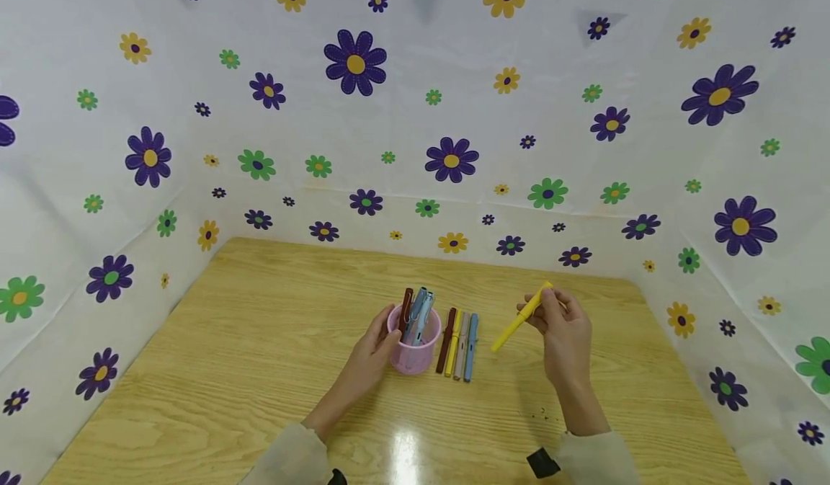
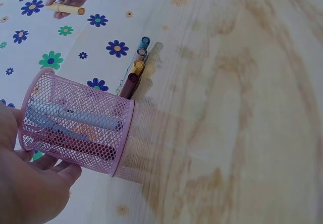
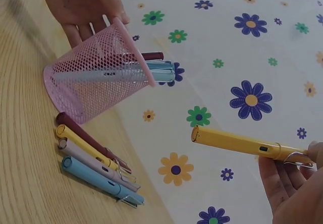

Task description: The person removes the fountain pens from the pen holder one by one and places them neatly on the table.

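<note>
My left hand (image 1: 364, 361) holds a pink mesh pen cup (image 1: 411, 362) by its side, thumb at the rim and fingers round the far side. Inside the cup lean a dark red pen (image 3: 155, 56) and two blue ones, one a paler shade, caps above the rim. Higher and to the right, my right hand (image 1: 567, 337) pinches a yellow pen (image 1: 516, 327) near its clip end, the other end slanting down to the left. Between the hands, several capped pens lie side by side: dark red (image 3: 86, 133), yellow (image 3: 83, 144), pinkish grey (image 3: 96, 164) and blue (image 3: 93, 179).
The wooden table (image 1: 259, 341) carries everything. A white cloth with printed flowers (image 1: 402, 110) stands as a wall behind it and along both sides. Small dark specks (image 1: 545, 414) mark the tabletop by the right forearm.
</note>
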Available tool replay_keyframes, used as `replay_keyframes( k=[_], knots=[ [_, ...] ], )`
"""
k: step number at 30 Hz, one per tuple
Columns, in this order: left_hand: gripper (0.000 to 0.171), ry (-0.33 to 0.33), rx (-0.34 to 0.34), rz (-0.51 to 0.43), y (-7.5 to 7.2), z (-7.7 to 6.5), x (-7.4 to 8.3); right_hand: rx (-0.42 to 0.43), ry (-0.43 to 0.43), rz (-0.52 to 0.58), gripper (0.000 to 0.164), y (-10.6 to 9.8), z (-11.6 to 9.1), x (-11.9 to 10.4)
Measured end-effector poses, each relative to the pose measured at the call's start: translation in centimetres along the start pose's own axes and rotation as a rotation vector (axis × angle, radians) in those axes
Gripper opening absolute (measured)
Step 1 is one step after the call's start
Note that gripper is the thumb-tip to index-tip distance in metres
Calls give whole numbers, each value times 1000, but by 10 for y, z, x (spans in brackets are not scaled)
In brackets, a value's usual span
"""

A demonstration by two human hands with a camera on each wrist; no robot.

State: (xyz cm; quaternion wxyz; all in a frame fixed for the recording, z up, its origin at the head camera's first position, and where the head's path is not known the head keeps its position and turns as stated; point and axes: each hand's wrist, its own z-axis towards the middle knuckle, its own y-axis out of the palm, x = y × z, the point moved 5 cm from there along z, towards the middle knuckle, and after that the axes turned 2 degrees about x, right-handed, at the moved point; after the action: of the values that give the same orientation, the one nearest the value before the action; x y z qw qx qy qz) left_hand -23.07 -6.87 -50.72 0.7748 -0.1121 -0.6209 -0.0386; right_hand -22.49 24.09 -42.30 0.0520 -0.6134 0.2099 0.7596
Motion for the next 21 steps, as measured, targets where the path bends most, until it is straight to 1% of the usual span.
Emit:
replay_keyframes(
  k=[13, 18, 21],
  knots=[
    [60, 10, 0, -1, 0, 0, 0, 8, 27, -89, 33, -25, 1, 11],
    [59, 18, 1, 14, 0, 0, 0, 17, 53, -99, 34, -30, 2, 16],
    [59, 31, 1, 26, 0, 0, 1, 22, 87, -116, 34, -32, 2, 21]
  ],
)
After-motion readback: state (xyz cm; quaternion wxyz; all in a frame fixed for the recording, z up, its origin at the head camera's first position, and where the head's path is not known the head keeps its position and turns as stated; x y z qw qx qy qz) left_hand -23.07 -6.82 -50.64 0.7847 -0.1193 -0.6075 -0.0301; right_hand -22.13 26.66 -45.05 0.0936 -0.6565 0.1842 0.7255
